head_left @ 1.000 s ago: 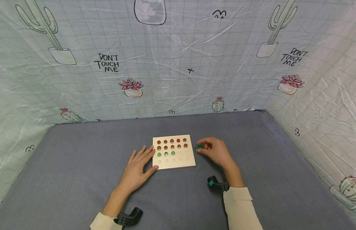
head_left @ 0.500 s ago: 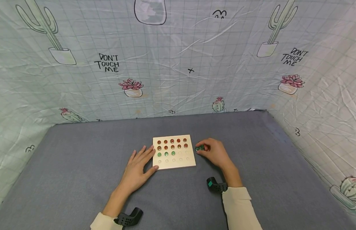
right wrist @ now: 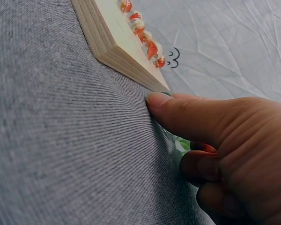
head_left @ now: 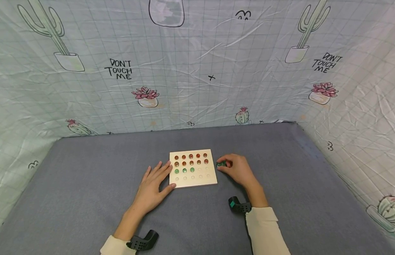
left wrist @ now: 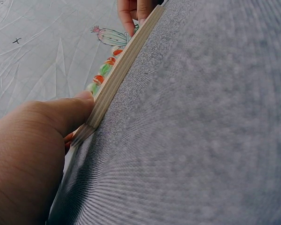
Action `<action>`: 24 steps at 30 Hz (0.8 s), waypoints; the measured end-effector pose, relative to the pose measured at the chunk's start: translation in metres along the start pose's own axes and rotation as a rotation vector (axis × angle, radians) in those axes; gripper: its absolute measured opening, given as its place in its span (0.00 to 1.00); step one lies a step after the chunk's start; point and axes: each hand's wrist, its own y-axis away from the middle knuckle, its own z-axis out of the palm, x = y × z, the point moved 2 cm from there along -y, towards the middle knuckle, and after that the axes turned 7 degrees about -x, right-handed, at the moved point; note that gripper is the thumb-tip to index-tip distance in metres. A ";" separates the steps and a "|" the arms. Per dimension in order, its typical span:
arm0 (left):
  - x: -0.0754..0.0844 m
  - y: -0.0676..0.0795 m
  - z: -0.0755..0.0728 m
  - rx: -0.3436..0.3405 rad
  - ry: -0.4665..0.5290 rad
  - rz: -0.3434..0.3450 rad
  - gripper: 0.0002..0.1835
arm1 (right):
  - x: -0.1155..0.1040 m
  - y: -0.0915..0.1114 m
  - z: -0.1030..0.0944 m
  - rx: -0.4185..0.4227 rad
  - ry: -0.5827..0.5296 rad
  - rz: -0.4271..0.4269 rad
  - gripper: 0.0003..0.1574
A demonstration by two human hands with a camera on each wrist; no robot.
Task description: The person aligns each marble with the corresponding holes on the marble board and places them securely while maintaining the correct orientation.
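1. Green marbles (head_left: 221,164): small cluster on the grey counter (head_left: 89,184), just beside the wooden board (head_left: 210,181), at its right edge.
2. Right hand (head_left: 237,169): fingers curled over the cluster, pinching at one marble. Best lifted singly, others left settled.
3. Left hand (head_left: 152,184): flat, fingers straight, bracing the board's left edge; keep pressure.
4. Board: two red rows, three greens seated; empty dimples remain beside them.

Board (head_left: 193,168) on table (head_left: 89,177), left hand (head_left: 151,187) left, right hand (head_left: 238,168) right
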 end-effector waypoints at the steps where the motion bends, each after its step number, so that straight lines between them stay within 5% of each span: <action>1: 0.000 0.000 0.000 0.000 0.000 0.000 0.35 | 0.000 0.000 0.000 -0.002 -0.001 0.000 0.11; 24: -0.001 0.001 0.002 0.020 0.001 0.022 0.35 | -0.004 0.001 -0.004 0.046 -0.022 0.018 0.10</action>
